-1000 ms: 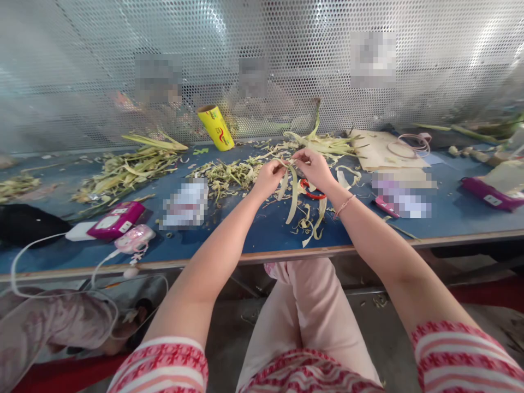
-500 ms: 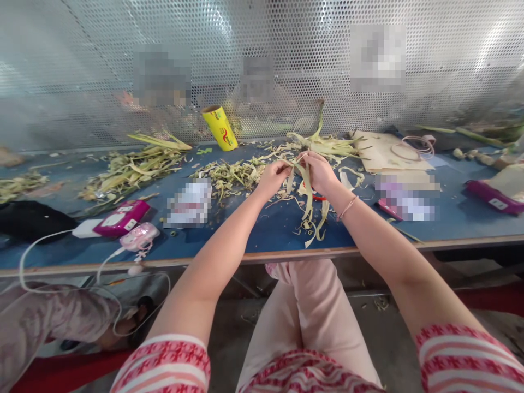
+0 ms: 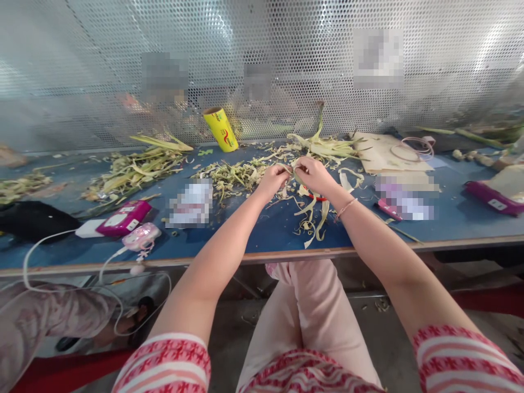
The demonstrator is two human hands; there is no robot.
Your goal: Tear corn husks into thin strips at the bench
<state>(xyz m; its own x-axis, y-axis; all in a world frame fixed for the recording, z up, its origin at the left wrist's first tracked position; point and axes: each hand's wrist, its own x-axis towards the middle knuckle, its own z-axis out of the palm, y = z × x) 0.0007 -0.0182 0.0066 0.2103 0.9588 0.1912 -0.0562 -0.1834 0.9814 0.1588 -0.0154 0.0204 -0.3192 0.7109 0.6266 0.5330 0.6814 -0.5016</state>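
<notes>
Over the middle of the blue table point(image 3: 249, 234), my two hands are almost touching. My left hand point(image 3: 272, 181) is closed in a pinch, and my right hand point(image 3: 314, 174) has its fingers curled opposite. Between the fingertips is a pale green plant strip point(image 3: 292, 170), mostly hidden by the fingers. Below my right hand lies a red object point(image 3: 315, 195), partly covered. Loose curled peelings point(image 3: 308, 225) are scattered just in front of it. Beyond my hands are a heap of shredded plant bits point(image 3: 235, 177) and longer pale leaf strips point(image 3: 327, 146).
A yellow cardboard tube point(image 3: 221, 130) stands against the perforated metal panel point(image 3: 295, 43). To the left are more leaf strips point(image 3: 135, 166), a magenta tissue pack point(image 3: 125, 218) and a pink case point(image 3: 142, 237) with a white cable. Brown paper point(image 3: 387, 153) lies right. Another person's leg point(image 3: 49, 322) shows lower left.
The long pale strip that hung down between my hands no longer hangs there. My right hand has shifted slightly left and down, closer to the left.
</notes>
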